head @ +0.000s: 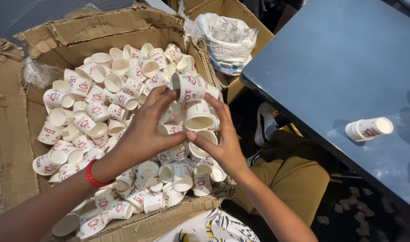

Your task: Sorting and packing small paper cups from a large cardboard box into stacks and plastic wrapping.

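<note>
While cups [102,116] fill box [97,27], fingers [167,96] gripping cup [189,87]

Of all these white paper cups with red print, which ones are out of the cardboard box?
The short nested stack of white paper cups lying on its side on the dark blue table; all the others are in the torn cardboard box.

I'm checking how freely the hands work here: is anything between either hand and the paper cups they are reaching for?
Nothing visible. The left hand already grips a paper cup by its fingertips, and the right hand touches cups beneath it. Both are over the open cardboard box of loose cups.
</note>
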